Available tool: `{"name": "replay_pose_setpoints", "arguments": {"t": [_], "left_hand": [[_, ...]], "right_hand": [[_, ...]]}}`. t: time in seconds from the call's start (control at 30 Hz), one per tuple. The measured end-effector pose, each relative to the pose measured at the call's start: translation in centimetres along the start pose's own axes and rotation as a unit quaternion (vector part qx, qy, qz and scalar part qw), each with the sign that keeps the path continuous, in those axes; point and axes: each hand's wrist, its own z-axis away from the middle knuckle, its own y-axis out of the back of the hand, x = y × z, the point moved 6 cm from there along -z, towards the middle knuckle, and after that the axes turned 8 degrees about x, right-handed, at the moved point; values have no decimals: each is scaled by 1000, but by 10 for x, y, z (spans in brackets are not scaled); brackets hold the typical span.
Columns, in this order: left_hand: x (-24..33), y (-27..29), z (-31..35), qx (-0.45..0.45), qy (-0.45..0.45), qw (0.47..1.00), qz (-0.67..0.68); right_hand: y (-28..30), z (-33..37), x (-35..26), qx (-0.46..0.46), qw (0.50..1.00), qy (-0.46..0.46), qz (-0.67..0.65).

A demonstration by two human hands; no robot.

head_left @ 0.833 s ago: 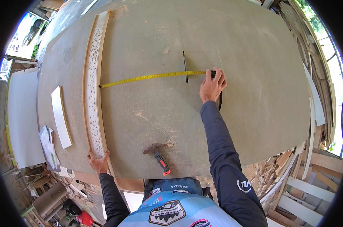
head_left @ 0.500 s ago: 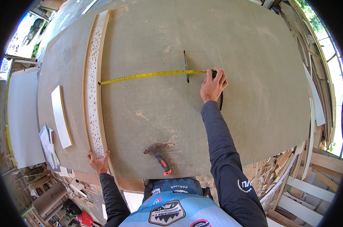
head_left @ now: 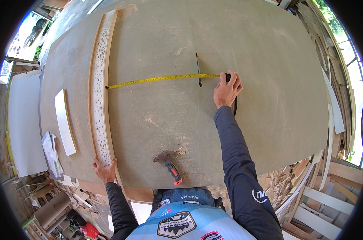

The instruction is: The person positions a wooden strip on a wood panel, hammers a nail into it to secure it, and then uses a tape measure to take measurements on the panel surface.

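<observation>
My right hand [head_left: 227, 90] is closed around the dark case of a tape measure [head_left: 161, 78]. Its yellow blade runs left across the table, with its hook end at the right edge of a long wooden board [head_left: 100, 92]. That board has a pale, dark-speckled face and light wood edges. At its near end my left hand [head_left: 105, 171] grips the board, thumb on one edge and fingers on the other. The blade passes over a dark slot [head_left: 198, 70] in the tabletop. A claw hammer [head_left: 169, 166] with a black and red handle lies closer to me, between my arms.
The large grey-brown worktable [head_left: 269, 116] fills the middle. On its left lie a short white strip [head_left: 65, 122] and some papers [head_left: 51, 154]. A white sheet [head_left: 26, 126] stands beyond the left edge. Wood offcuts [head_left: 329, 188] are piled at the right.
Hardly anything differs. The view has shifted very slightly; both hands keep their hold, and the tape blade stays stretched out from the board.
</observation>
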Motion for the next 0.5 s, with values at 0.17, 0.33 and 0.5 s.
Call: {"name": "replay_pose_setpoints", "arguments": {"t": [0.17,0.33,0.5], "left_hand": [[-1,0,0,4,-7,1000,5],[-5,-2,0,11,-14,1000,10],[1,1,0,10,-9,1000,11]], "right_hand": [[0,-1,-1,-14,1000,-1,3],[2,-1,-2,3,1000,2,-4],[1,-1,-1,-4,1000,4,0]]}}
